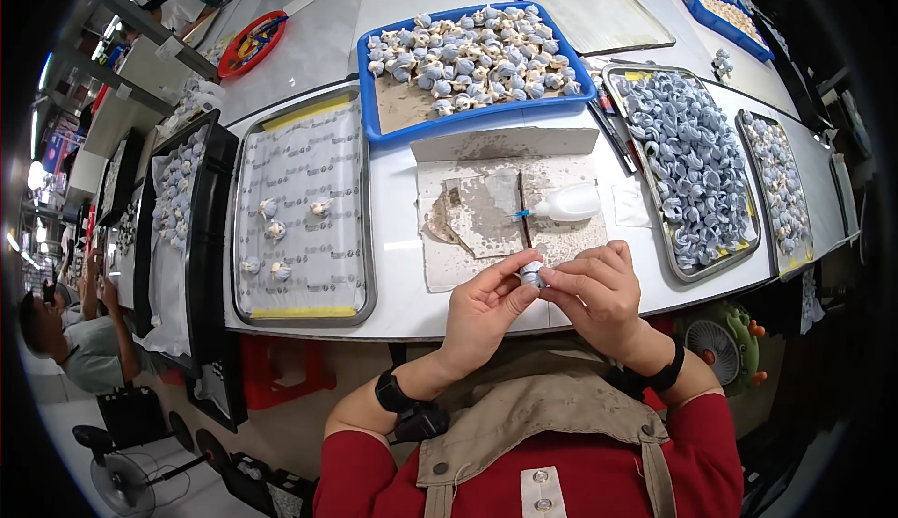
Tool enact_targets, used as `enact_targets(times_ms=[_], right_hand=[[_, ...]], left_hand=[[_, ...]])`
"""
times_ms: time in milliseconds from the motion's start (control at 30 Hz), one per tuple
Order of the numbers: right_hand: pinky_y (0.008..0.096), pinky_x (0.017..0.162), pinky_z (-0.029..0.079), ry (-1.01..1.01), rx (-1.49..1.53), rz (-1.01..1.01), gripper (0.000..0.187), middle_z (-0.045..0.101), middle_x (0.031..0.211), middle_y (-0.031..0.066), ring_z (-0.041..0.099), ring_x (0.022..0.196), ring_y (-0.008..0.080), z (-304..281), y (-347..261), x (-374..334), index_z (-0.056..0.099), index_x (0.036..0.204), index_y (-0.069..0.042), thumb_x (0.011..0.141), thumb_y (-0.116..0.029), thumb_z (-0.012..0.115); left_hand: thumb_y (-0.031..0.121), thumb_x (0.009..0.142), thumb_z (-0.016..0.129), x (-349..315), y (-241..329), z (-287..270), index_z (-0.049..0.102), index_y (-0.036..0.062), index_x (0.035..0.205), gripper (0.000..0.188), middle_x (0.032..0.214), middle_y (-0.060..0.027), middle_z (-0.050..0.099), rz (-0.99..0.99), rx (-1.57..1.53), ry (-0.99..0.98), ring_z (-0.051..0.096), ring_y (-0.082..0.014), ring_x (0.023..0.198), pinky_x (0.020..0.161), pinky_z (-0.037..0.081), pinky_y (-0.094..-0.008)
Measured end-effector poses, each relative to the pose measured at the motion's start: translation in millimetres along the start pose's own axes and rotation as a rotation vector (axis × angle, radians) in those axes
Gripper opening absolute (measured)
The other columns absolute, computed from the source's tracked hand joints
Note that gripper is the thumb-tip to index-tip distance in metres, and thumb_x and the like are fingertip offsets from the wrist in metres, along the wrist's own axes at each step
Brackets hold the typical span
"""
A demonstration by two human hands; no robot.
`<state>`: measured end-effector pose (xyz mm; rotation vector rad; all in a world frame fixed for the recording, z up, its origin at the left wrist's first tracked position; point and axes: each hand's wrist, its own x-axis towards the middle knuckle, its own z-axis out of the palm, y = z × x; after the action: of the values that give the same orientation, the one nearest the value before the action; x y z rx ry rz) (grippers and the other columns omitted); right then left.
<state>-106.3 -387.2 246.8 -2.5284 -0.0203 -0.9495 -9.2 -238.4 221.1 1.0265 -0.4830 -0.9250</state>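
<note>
hands, left hand (482, 307) and right hand (599, 293), pinch one small blue-white piece (531, 275); blue tray (374, 116) holds many.

I see both forearms rising from the lower edge; my left hand (482, 307) and right hand (599, 293) meet at frame centre, fingertips pinched together, wrists banded black.

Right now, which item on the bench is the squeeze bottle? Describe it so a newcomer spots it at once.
Start at the blue tray of small pale pieces at the middle of the white table. Just below it lies a stained sheet of card, above both hands. The squeeze bottle lies on its side there: the only white plastic bottle, with a blue nozzle pointing left.
</note>
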Motion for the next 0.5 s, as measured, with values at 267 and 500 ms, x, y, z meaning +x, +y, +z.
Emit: enact_targets(times_ms=[267,500], right_hand=[[0.0306,0.063,0.032,0.017,-0.030,-0.014,0.024,0.062,0.074,-0.0062,0.055,0.068,0.0127,-4,-10,8,0.068,0.084,-0.014,0.063,-0.016,0.079],[0.0312,0.062,0.031,0.030,-0.013,0.055,0.019,0.060,0.069,-0.0047,0.055,0.065,0.0131,-8,-14,7,0.065,0.077,-0.013,0.063,-0.015,0.078]], left_hand=[[0.006,0.092,0.056,-4,6,-3,0.050,-0.0071,0.124,0.035,0.120,-0.0135,0.058,0.075,0.234,-0.028,0.059,-0.0125,0.098,0.086,0.049,-0.0250],[0.012,0.091,0.060,-1,18,8,0.052,-0.0062,0.121,0.036,0.114,-0.0136,0.061,-0.003,-0.028,-0.011,0.061,-0.0125,0.091,0.080,0.052,-0.0246]])
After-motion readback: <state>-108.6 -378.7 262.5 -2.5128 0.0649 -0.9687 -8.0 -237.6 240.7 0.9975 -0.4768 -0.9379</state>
